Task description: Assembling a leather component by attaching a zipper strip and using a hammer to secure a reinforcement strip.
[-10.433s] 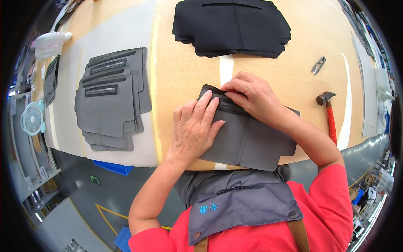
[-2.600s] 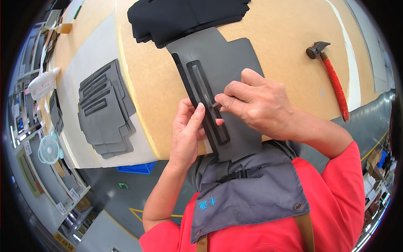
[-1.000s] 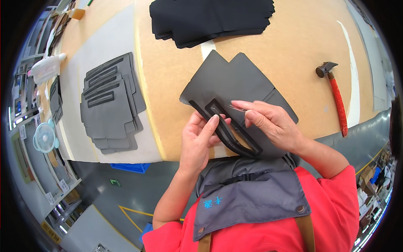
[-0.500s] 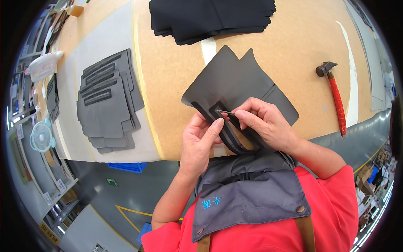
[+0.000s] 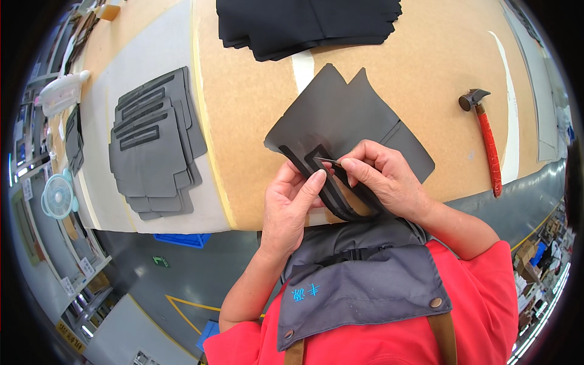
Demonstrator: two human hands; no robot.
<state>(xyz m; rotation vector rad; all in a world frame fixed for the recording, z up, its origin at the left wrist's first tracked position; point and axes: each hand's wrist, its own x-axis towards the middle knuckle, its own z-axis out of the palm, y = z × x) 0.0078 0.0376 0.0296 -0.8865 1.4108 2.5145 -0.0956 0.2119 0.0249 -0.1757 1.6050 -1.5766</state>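
Note:
A dark grey flat panel (image 5: 347,112), notched at its far edge, lies on the table's near side and bends down toward my lap. Black strips (image 5: 333,199) frame a long slot in its near part, with the tan tabletop showing through. At the slot's left side, my left hand (image 5: 291,201) pinches the panel's strip-edged part between thumb and fingers. My right hand (image 5: 386,179) grips a thin pointed metal tool (image 5: 327,160), perhaps tweezers. Its tip touches or hovers just over the black strip at the slot's far end. Fingers hide the rest of the tool.
Several grey panels with black strips (image 5: 149,167) are stacked at left. A black stack of sheets (image 5: 304,24) sits at the far side. The red-handled hammer (image 5: 488,143) lies at right. A fan (image 5: 59,194) and a clear plastic container (image 5: 62,94) stand at far left.

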